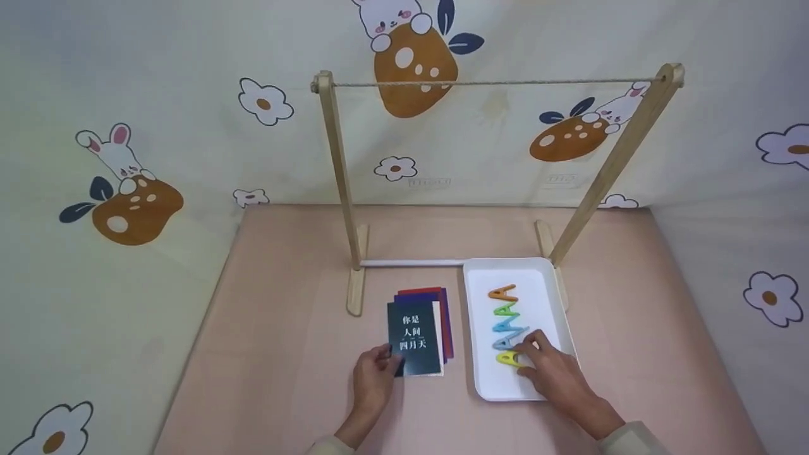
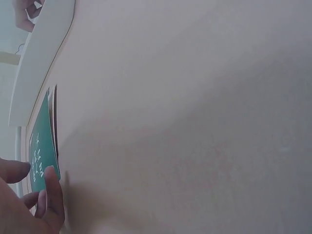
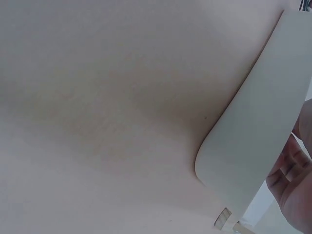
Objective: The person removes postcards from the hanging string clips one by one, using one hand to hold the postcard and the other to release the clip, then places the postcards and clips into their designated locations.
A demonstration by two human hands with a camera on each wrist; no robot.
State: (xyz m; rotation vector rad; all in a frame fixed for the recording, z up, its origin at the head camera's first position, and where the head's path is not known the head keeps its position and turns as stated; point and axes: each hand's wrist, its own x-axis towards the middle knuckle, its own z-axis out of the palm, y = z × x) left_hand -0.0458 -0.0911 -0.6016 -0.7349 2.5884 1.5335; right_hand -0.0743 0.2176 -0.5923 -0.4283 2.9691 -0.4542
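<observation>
In the head view my left hand (image 1: 374, 378) holds the lower left edge of a dark green card (image 1: 414, 360) with white Chinese characters, thumb on top. It lies on a fanned stack with a white card, a purple card (image 1: 447, 316) and a red card (image 1: 420, 291) showing. My right hand (image 1: 561, 376) reaches into a white tray (image 1: 480, 385), thumb and finger at either side of the spread end of a yellow clothespin (image 1: 507, 358). Above it lie blue clothespins (image 1: 505, 342), a green clothespin (image 1: 505, 309) and an orange clothespin (image 1: 502, 293) in a column. The right wrist view hides the clothespins behind the tray wall (image 3: 253, 117).
Behind the cards and tray stands a wooden frame (image 1: 339, 170) with a rope (image 1: 493, 83) strung between its two posts. A pale rod (image 1: 411, 263) joins the posts low down. The tray's upper right corner sits against the right post's base. Printed cloth walls surround the pinkish tabletop (image 1: 284, 303).
</observation>
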